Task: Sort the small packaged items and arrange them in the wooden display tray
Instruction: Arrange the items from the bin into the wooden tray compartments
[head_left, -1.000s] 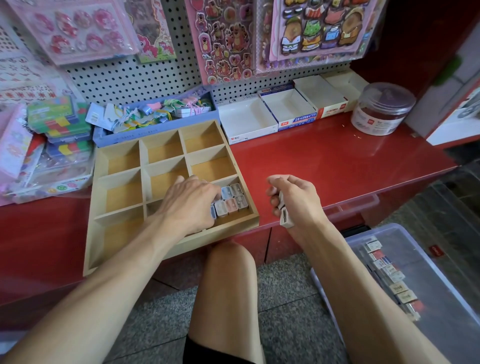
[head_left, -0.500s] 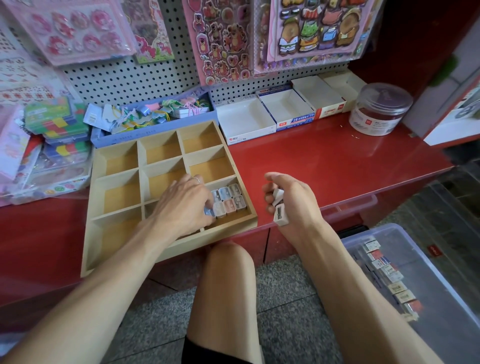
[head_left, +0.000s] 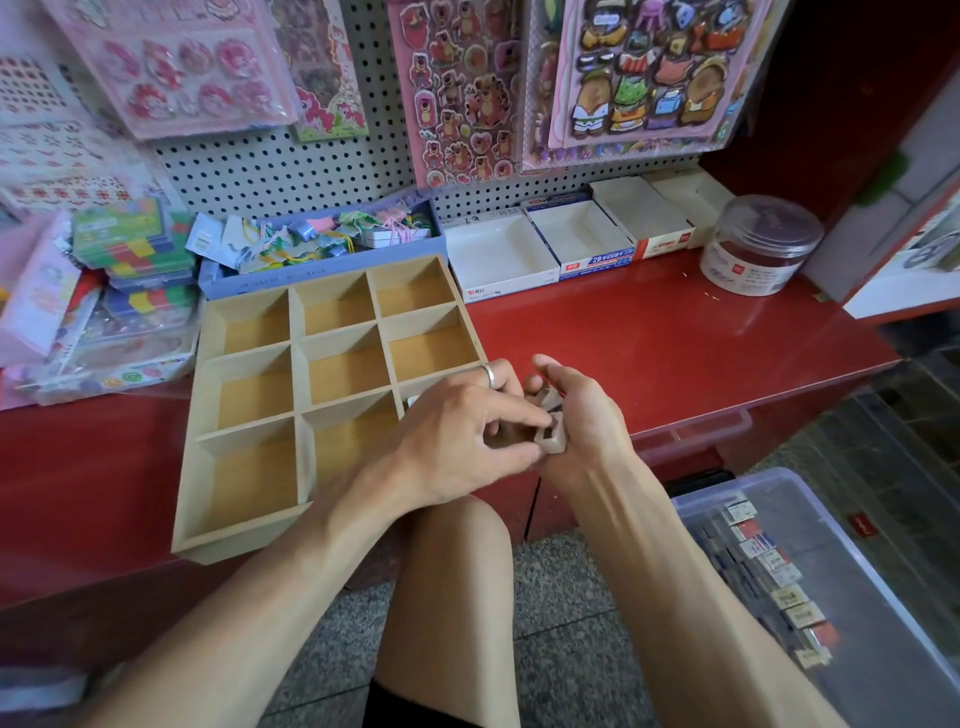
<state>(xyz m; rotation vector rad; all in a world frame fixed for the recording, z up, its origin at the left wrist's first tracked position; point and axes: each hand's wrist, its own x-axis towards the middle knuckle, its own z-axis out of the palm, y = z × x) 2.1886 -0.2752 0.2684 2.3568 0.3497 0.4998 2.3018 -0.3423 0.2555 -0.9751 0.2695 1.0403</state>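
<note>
Two hands meet over the front right corner of the shallow pale wooden display tray (head_left: 249, 332) on the glossy red table (head_left: 649, 338). The right hand (head_left: 587, 421) grips several small beige packaged items (head_left: 550, 439); the left hand (head_left: 462, 431) pinches one of them. Eight of the tray's compartments show bare wood. The tray's front edge overhangs the table edge slightly.

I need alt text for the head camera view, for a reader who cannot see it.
Two hands meet over the near right corner of a wooden display tray on a red counter: the left hand pinches a small packaged item from the several that the right hand holds.
</note>
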